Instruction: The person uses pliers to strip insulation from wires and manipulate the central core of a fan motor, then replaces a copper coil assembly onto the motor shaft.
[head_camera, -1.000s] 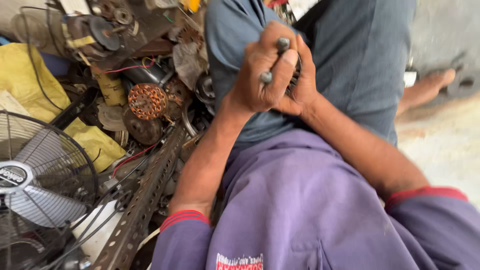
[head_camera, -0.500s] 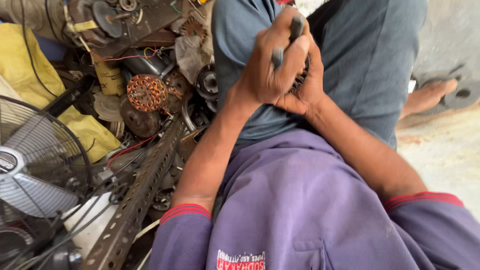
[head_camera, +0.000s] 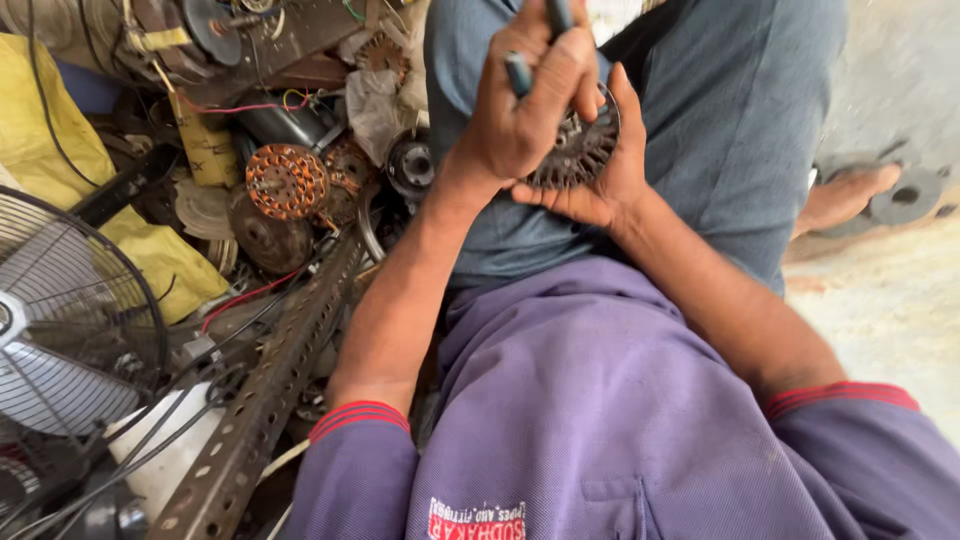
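gripping blue-handled pliers (head_camera: 520, 72) in clenched left hand (head_camera: 525, 110), right hand (head_camera: 600, 180) cupping motor stator (head_camera: 580, 150)

hands (head_camera: 560, 130) gripping pliers (head_camera: 520, 72), round stator (head_camera: 580, 150)

A wire-caged fan (head_camera: 60, 320) fills the lower left of the frame. Beside it a perforated steel angle bar (head_camera: 270, 400) runs diagonally up toward centre. Above that lies a copper-wound stator (head_camera: 287, 181), with a red wire (head_camera: 240, 298) below it. Yellow cloth (head_camera: 60, 170) lies at upper left. A bare foot (head_camera: 850, 195) rests at the right edge.
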